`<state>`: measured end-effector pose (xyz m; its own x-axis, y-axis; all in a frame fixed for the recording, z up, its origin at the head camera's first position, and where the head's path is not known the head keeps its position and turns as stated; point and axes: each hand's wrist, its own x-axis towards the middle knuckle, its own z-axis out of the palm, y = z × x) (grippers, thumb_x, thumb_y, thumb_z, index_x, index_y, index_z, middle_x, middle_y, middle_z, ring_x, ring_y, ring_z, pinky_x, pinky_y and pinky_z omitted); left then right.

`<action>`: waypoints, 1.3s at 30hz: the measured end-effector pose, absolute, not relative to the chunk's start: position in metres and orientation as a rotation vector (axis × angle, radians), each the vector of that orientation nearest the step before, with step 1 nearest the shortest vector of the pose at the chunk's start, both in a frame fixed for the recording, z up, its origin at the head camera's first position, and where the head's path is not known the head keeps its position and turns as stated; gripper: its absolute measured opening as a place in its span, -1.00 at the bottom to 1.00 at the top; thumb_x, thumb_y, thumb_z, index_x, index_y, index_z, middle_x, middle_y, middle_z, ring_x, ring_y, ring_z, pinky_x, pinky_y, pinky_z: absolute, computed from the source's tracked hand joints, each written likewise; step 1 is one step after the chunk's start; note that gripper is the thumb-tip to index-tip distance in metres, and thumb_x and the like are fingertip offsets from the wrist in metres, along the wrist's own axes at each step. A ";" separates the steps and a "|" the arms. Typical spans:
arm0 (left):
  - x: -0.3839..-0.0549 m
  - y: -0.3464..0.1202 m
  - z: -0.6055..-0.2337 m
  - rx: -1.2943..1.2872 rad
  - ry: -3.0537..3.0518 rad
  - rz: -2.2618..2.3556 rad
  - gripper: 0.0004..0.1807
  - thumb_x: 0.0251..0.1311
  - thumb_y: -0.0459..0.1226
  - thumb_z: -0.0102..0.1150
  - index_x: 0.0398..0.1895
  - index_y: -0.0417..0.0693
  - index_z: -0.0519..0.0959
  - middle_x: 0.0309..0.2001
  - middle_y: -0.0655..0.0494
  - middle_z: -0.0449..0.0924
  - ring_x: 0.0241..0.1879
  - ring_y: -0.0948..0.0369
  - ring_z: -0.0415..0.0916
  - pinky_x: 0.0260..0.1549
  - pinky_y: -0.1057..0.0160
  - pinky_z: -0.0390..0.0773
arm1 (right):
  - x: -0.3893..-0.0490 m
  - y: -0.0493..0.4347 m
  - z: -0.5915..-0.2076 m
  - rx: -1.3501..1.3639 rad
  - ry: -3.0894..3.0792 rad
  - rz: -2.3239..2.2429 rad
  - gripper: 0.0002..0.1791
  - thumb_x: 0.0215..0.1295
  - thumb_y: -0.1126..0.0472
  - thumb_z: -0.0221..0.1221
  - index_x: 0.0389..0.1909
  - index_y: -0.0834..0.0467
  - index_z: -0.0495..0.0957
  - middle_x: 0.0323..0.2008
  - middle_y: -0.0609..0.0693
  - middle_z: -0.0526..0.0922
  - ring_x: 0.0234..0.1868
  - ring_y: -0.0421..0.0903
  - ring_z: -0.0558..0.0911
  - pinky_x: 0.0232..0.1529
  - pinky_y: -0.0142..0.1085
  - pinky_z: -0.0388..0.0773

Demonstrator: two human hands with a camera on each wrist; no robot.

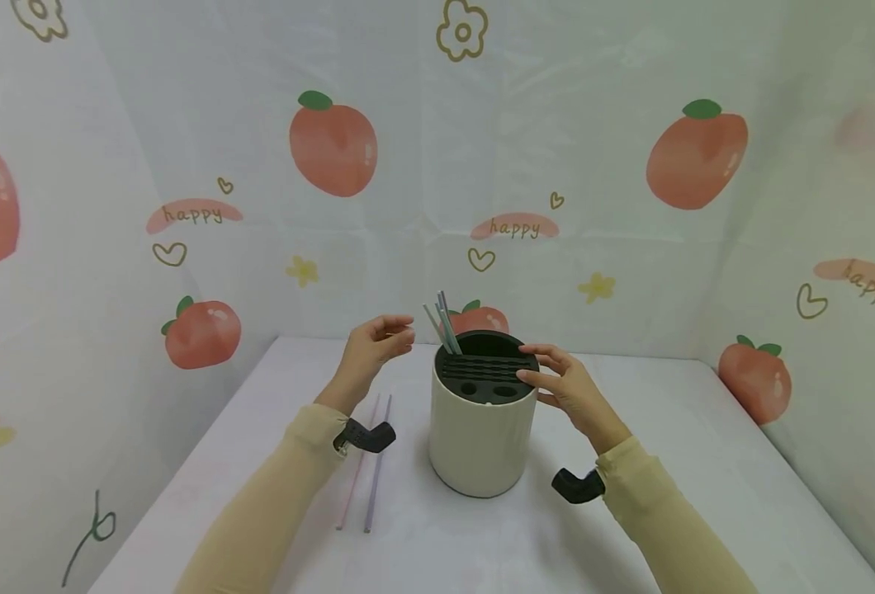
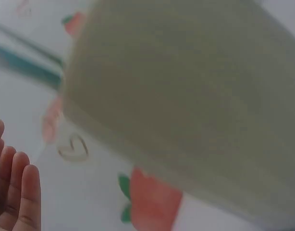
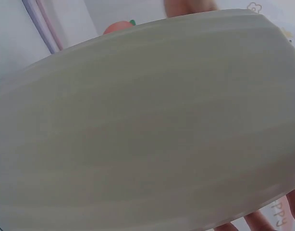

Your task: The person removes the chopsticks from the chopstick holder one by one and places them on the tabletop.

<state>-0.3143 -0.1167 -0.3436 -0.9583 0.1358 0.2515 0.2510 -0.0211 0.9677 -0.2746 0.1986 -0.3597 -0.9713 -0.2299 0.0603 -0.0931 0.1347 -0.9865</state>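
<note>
Head view: my right grip [image 1: 567, 384] rests against the right side of a cream round holder [image 1: 480, 450], its fingers spread rather than clenched, two fingertips at the rim of the black slotted top [image 1: 485, 373]. The holder stands upright on the white surface [image 1: 712, 462]. Several pale blue-green sticks [image 1: 443, 328] stand in its back left part, leaning left; I cannot tell which opening takes them. My left grip [image 1: 374, 351] hangs just beside those sticks, apart from them, fingers loosely bent and holding nothing. Left of the holder, a pink stick [image 1: 352, 487] and a purple stick [image 1: 374, 487] lie side by side. Behind rises a backdrop [image 1: 408, 148] printed with red fruit.

Left wrist view: the holder's wall, blurred, fills most of what I see; blue-green sticks poke out at upper left, and my relaxed left fingers show at lower left, clear of it.

Right wrist view: that wall covers nearly everything; my right fingers show along its lower right edge, partly hidden, with the two lying sticks at upper left.
</note>
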 end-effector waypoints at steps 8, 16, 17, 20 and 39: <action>-0.300 -0.091 -0.318 -0.638 -2.049 -2.177 -0.69 0.20 -0.48 0.21 -0.02 -0.45 0.45 -0.25 0.23 0.57 -0.23 0.34 0.57 -0.07 0.34 0.62 | -0.275 0.198 -0.360 -0.321 2.293 -1.964 -0.39 0.30 0.17 0.23 0.33 0.19 0.28 0.35 0.23 0.27 0.12 -0.09 0.52 0.26 0.12 0.38; -0.304 -0.085 -0.326 -0.607 -2.050 -2.154 -0.76 0.16 -0.48 0.25 -0.12 -0.38 0.49 -0.30 0.25 0.58 -0.23 0.33 0.55 -0.08 0.35 0.61 | -0.275 0.198 -0.360 -0.314 2.283 -1.967 -0.39 0.31 0.17 0.22 0.34 0.18 0.28 0.36 0.23 0.27 0.11 -0.10 0.53 0.27 0.14 0.36; -0.305 -0.085 -0.327 -0.608 -2.052 -2.151 -0.77 0.16 -0.48 0.25 -0.13 -0.38 0.49 -0.30 0.25 0.58 -0.23 0.32 0.55 -0.07 0.34 0.61 | -0.275 0.198 -0.360 -0.316 2.284 -1.967 -0.39 0.31 0.17 0.22 0.34 0.18 0.28 0.35 0.23 0.27 0.10 -0.11 0.53 0.27 0.14 0.36; -0.306 -0.084 -0.328 -0.610 -2.058 -2.146 -0.78 0.17 -0.46 0.26 -0.15 -0.35 0.49 -0.30 0.25 0.57 -0.22 0.32 0.55 -0.06 0.33 0.60 | -0.275 0.198 -0.360 -0.318 2.285 -1.968 -0.39 0.31 0.17 0.22 0.34 0.18 0.28 0.35 0.23 0.27 0.08 -0.14 0.54 0.27 0.15 0.35; -0.296 -0.096 -0.277 -0.637 -1.415 -2.261 -0.81 0.16 -0.57 0.19 -0.32 -0.10 0.55 -0.35 0.16 0.60 -0.31 0.28 0.58 -0.14 0.31 0.66 | -0.275 0.198 -0.360 -0.298 2.286 -1.972 -0.38 0.30 0.15 0.23 0.33 0.17 0.29 0.35 0.22 0.27 0.12 -0.08 0.52 0.27 0.13 0.37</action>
